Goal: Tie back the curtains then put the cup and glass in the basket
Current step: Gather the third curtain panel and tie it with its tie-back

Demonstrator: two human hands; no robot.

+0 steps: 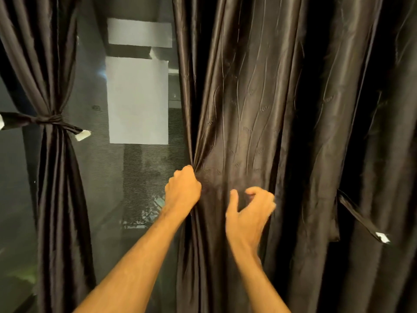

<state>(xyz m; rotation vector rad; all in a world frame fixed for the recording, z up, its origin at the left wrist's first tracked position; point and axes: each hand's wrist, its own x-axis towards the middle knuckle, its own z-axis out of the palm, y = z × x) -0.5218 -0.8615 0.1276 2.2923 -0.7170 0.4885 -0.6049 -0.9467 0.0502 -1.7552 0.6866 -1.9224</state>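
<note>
Head: L hand (pixel 182 188) grips R curtain (pixel 259 98) edge; R hand (pixel 248 213) beside.

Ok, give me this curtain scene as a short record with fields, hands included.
left curtain: dark satin curtain, bunched and tied by its fabric band
right curtain: dark satin curtain, hanging loose
tie strap: dark white-tipped fabric strap, dangling unused on the right
left hand: grips right curtain's inner edge
right hand: loosely curled before that curtain, no grip visible

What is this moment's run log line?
left dark satin curtain: tied; right dark satin curtain: untied; left hand: grips its edge; right hand: empty
</note>
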